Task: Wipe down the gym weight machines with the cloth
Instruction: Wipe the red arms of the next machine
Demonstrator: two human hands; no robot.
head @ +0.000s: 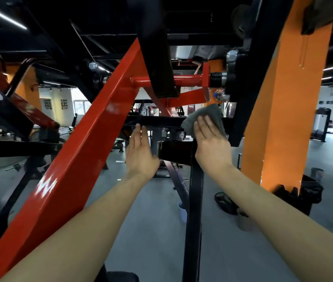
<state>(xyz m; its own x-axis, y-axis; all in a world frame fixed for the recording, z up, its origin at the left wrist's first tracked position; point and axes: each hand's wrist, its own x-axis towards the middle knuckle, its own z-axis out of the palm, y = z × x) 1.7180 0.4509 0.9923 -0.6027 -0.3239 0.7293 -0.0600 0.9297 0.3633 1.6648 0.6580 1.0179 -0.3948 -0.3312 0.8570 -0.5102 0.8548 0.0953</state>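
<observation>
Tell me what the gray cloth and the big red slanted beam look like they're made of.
Cloth: soft fabric, maybe microfiber, matte gray; it folds and drapes under the right hand. Red beam: probably steel tube, glossy paint; straight edges, bright reflections.

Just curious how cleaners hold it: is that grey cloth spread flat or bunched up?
Bunched: the cloth sits crumpled under the right hand, whose straight fingers press it against the black bar.
</observation>
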